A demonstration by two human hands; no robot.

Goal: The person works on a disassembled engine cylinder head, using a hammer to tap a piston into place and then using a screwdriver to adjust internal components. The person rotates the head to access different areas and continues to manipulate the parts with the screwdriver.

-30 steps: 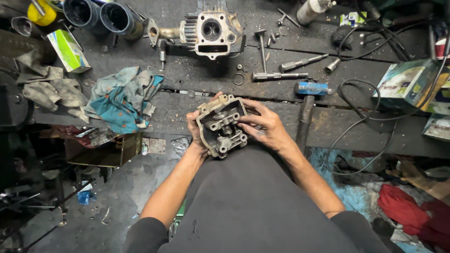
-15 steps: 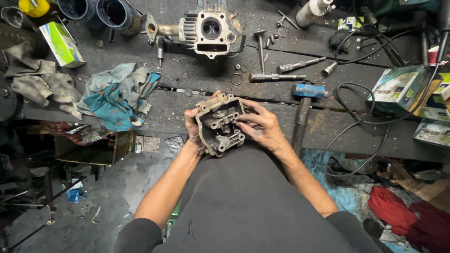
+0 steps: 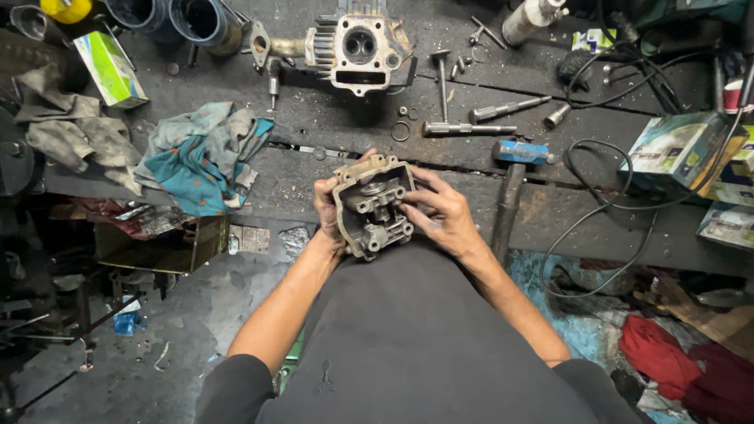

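Both forearms reach forward from the lap and meet at a grimy metal engine head (image 3: 372, 206), held just above the knees at the near edge of the workbench (image 3: 330, 126). The left hand (image 3: 327, 206) cups the part's left side, thumb up near its top corner, fingers curled behind and out of sight. The right hand (image 3: 441, 213) lies against the right side, wrist bent inward, fingers spread and laid over the open face, tips touching the bosses inside. The part is tilted with its hollow face toward the camera. The bench is dark, oily wood planks. A teal rag (image 3: 200, 155) lies to the left of the hands, a grey rag (image 3: 69, 129) farther left, beside a green box (image 3: 110, 69). Toward the back sits a finned cylinder (image 3: 355, 49), with valves (image 3: 442, 78), bolts and a ring scattered to its right. A hammer (image 3: 512, 180) with a blue head lies just right of the right hand, its handle hanging over the edge. Black cable (image 3: 605, 169) loops toward cartons (image 3: 682, 149) at the right. Below, the concrete floor (image 3: 157, 330) is littered, with red cloth (image 3: 675, 357) at lower right.
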